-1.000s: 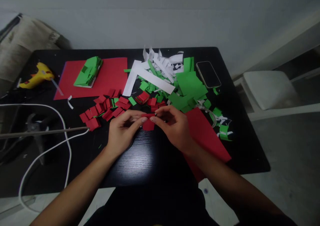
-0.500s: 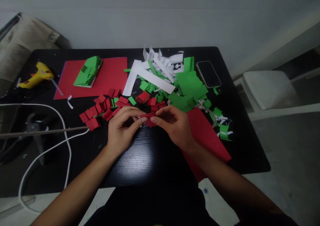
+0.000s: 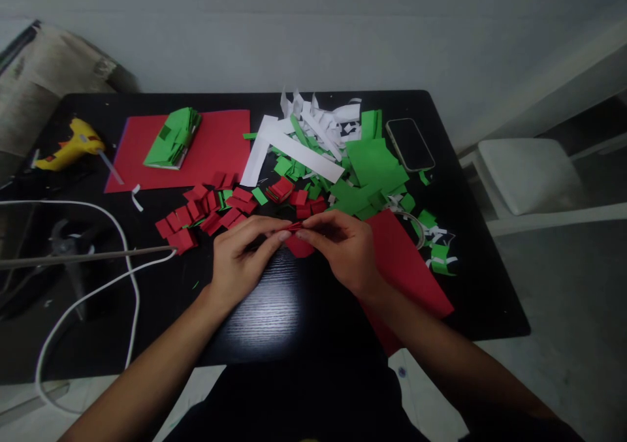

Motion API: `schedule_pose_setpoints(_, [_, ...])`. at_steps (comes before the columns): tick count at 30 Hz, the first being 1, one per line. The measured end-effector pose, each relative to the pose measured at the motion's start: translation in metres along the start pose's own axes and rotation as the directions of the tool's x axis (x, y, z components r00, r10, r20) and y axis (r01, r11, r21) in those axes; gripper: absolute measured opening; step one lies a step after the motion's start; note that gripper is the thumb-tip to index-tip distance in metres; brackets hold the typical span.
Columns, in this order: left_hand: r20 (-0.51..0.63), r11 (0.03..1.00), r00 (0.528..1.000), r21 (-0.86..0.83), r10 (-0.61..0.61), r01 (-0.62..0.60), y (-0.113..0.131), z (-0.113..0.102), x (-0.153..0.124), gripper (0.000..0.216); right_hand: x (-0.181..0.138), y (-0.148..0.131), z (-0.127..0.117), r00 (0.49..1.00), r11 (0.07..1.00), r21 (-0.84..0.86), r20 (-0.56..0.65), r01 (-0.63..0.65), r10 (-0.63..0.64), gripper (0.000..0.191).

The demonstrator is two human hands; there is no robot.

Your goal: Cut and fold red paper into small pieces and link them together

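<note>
My left hand (image 3: 242,259) and my right hand (image 3: 343,246) meet over the middle of the black table (image 3: 274,318). Both pinch one small red paper piece (image 3: 298,245) between thumbs and fingertips, its top edge folded. Just beyond the hands lie several folded red paper pieces (image 3: 200,213) and a heap of green paper pieces (image 3: 367,174). A large red sheet (image 3: 406,266) lies under my right wrist.
White paper strips (image 3: 304,142) sit at the back centre. A phone (image 3: 410,144) lies back right. Another red sheet (image 3: 196,151) carries a stack of green paper (image 3: 174,140). A yellow glue gun (image 3: 68,145) and a white cable (image 3: 98,259) are at the left. A white seat (image 3: 529,171) stands right.
The hands have stayed in place while the fingers worked the red piece; its lower flap folded up, then hangs down again now.
</note>
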State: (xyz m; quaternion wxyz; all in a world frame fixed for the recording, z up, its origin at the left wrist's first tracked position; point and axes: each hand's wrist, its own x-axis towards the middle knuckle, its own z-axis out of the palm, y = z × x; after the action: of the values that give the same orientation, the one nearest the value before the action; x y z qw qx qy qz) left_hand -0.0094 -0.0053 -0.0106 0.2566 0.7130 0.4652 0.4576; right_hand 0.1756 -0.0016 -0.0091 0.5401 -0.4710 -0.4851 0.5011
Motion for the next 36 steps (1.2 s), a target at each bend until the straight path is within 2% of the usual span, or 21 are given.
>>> schedule_pose_setpoints(12, [-0.024, 0.999, 0.999, 0.041, -0.030, 0.031, 0.0048, -0.0007, -0.0019, 0.012, -0.0008, -0.0025, 0.0006, 0.999, 0.999, -0.003, -0.005, -0.047, 0.047, 0.017])
schedule_pose_setpoints(17, [-0.015, 0.998, 0.999, 0.046, -0.034, 0.035, 0.0061, -0.0008, -0.0017, 0.010, -0.0014, -0.0011, 0.0001, 0.999, 0.999, -0.010, 0.030, -0.041, 0.042, 0.015])
schedule_pose_setpoints(21, [-0.010, 0.999, 1.000, 0.037, -0.024, 0.024, 0.0065, -0.0005, -0.0019, 0.009, -0.0016, 0.0010, -0.0018, 0.998, 0.999, -0.026, 0.065, -0.019, 0.021, 0.023])
schedule_pose_setpoints(25, [-0.011, 0.999, 1.000, 0.038, -0.001, 0.001, 0.0052, -0.0001, -0.0027, 0.009, -0.0004, 0.0006, -0.0040, 0.993, 0.995, -0.091, 0.112, 0.044, -0.034, 0.013])
schedule_pose_setpoints(29, [0.001, 0.999, 1.000, 0.048, -0.018, 0.018, 0.0052, 0.0003, -0.0025, 0.008, 0.0002, 0.0001, -0.0048, 0.990, 0.981, -0.150, 0.089, 0.120, -0.108, 0.006])
schedule_pose_setpoints(36, [0.013, 0.998, 0.999, 0.037, -0.052, 0.051, 0.0069, 0.0013, -0.0009, 0.008, -0.0009, 0.0032, -0.0040, 0.993, 0.991, -0.122, 0.103, 0.063, -0.051, 0.005])
